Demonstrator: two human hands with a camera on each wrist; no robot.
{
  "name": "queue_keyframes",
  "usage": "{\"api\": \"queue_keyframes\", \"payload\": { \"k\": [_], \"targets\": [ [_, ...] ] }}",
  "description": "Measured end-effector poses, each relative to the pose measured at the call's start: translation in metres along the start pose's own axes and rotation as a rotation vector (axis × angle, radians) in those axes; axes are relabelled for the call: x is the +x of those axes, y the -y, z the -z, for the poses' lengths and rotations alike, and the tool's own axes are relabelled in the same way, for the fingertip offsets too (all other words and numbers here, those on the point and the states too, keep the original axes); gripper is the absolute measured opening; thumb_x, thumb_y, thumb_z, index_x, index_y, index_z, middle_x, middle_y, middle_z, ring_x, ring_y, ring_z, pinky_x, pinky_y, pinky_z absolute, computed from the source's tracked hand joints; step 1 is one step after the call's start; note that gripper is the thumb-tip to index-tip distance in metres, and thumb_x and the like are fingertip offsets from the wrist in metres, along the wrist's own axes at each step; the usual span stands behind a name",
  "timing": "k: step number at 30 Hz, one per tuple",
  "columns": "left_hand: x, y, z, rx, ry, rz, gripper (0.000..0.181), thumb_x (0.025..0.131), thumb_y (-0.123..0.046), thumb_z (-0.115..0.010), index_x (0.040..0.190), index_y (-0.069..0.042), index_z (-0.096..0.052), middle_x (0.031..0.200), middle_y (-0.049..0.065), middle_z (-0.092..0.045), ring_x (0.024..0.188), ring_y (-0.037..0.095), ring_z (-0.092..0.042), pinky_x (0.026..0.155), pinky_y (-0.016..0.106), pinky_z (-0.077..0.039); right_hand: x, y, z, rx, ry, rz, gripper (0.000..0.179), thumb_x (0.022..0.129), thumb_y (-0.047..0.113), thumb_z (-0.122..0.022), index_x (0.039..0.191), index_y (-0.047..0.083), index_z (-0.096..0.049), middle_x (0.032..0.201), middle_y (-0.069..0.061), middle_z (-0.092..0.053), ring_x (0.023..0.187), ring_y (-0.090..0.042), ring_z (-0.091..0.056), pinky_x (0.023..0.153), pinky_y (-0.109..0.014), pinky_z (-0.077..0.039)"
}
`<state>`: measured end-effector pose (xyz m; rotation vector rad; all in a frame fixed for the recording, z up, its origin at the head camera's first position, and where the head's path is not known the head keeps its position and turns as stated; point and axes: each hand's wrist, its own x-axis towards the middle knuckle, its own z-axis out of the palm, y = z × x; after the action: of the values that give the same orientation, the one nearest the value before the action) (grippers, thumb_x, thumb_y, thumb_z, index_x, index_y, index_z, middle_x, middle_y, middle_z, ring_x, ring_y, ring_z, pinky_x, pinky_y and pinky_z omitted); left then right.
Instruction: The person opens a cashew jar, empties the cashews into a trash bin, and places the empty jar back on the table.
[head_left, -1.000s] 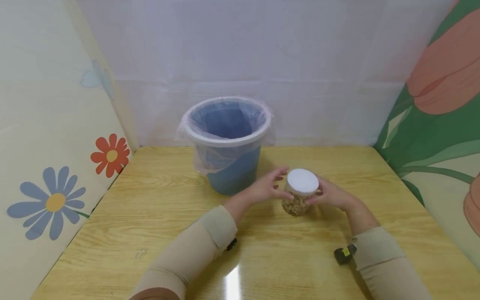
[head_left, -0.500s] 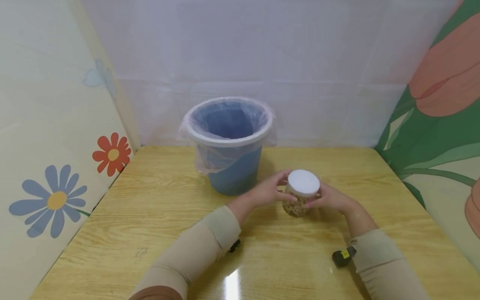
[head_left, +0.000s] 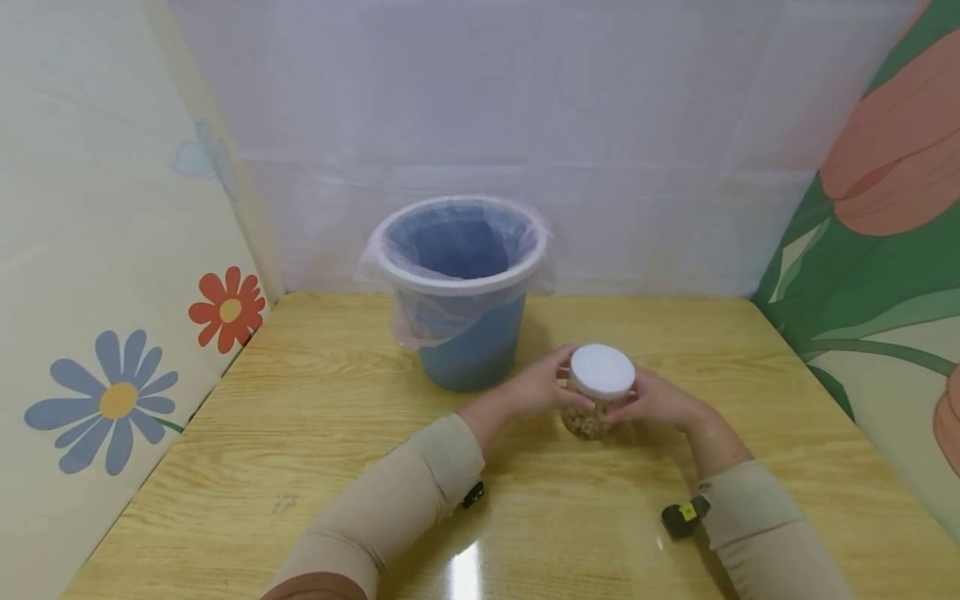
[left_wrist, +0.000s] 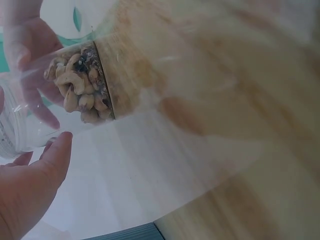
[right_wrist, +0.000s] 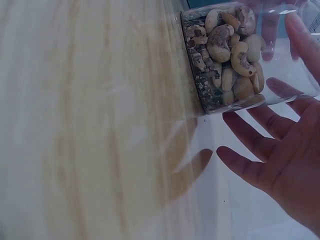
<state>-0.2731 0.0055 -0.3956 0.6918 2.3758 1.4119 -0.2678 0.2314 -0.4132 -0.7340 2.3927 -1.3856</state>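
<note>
1. Had my left hand (head_left: 536, 387) and right hand (head_left: 663, 400) hugging a clear cylindrical jar (head_left: 585, 426) with a white lid (head_left: 602, 368), one per side.
2. Bunch of tan cashews (right_wrist: 220, 45) sat in the bottom.
3. Jar stood on the yellow wood-grain counter (head_left: 337, 400), near a blue, white-rimmed bucket (head_left: 480, 346).

Up against the rear sheet (head_left: 637, 125), toward the far edge of the table (head_left: 247, 475), stands a waste bin (head_left: 474, 360), a bit left of centre, with a liner (head_left: 431, 317) inside it and folded out over its rim. Nearer the person and to the bin's right, I see a jar (head_left: 582, 423) on the table, its lid (head_left: 602, 369) on top and cashews (right_wrist: 235, 55) in its lower part. The left hand (head_left: 536, 387) is at its left side, the right hand (head_left: 663, 402) at its right. Walls (head_left: 90, 208) flank the table on both sides.
</note>
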Motion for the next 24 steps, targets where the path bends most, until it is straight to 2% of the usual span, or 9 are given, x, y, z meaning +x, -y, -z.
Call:
{"api": "queue_keyframes", "payload": {
  "k": [9, 19, 24],
  "targets": [
    [-0.004, -0.005, 0.003, -0.013, -0.021, 0.029, 0.086, 0.062, -0.031, -0.082, 0.136, -0.027, -0.039, 0.130, -0.001, -0.050, 0.117, 0.023, -0.048, 0.093, 0.042, -0.043, 0.000, 0.003, 0.000, -0.024, -0.009, 0.005, 0.092, 0.068, 0.020, -0.080, 0.140, 0.001, -0.027, 0.138, -0.022, -0.037, 0.126, -0.039, -0.034, 0.103, -0.056, -0.026],
    [-0.008, -0.010, 0.015, -0.005, -0.034, -0.005, 0.088, 0.060, -0.035, -0.082, 0.136, -0.030, -0.038, 0.131, -0.003, -0.049, 0.118, 0.023, -0.048, 0.094, 0.043, -0.043, 0.002, 0.015, 0.000, -0.033, -0.038, 0.053, 0.091, 0.069, 0.020, -0.079, 0.141, 0.004, -0.026, 0.140, -0.019, -0.035, 0.128, -0.039, -0.033, 0.101, -0.057, -0.026],
    [-0.012, -0.013, 0.021, -0.021, -0.031, -0.019, 0.087, 0.060, -0.035, -0.082, 0.136, -0.030, -0.039, 0.132, -0.005, -0.048, 0.118, 0.023, -0.047, 0.096, 0.043, -0.041, 0.004, 0.022, -0.003, 0.010, -0.034, 0.083, 0.091, 0.070, 0.018, -0.079, 0.142, 0.007, -0.025, 0.142, -0.017, -0.033, 0.129, -0.037, -0.032, 0.103, -0.055, -0.026]
  ]
}}
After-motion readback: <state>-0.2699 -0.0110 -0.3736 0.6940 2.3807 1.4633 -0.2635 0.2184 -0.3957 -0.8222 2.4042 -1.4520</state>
